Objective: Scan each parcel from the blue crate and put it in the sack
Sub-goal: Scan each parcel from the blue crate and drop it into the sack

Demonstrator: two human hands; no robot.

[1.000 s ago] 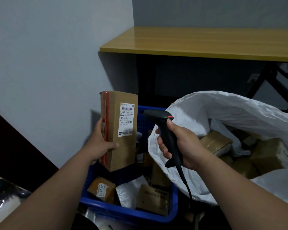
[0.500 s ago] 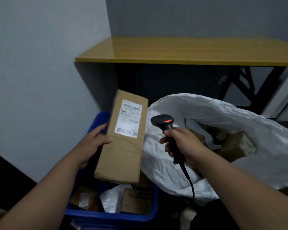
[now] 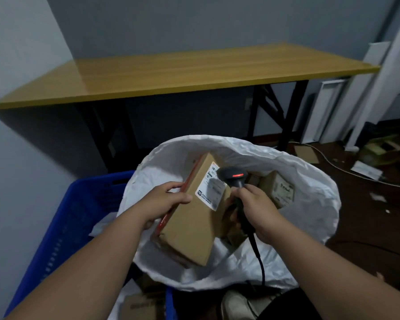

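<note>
My left hand (image 3: 165, 202) grips a long brown cardboard parcel (image 3: 192, 225) with a white label, held tilted inside the mouth of the white sack (image 3: 310, 188). My right hand (image 3: 255, 209) holds a black barcode scanner (image 3: 232, 177) by its handle, just right of the parcel; a red light shows on its head and its cable hangs down. Other brown parcels (image 3: 280, 191) lie in the sack. The blue crate (image 3: 79, 215) stands to the left, its contents mostly hidden by my left arm and the sack.
A yellow-topped table (image 3: 171, 75) on black legs stands behind the sack and crate, against a grey wall. Flattened cardboard (image 3: 376, 146), papers and a cable lie on the dark floor at the right. White panels (image 3: 328, 107) lean at the far right.
The left hand has carried the parcel from above the crate rightwards and down into the sack's mouth. The right hand with the scanner stayed beside it. The view has swung right.
</note>
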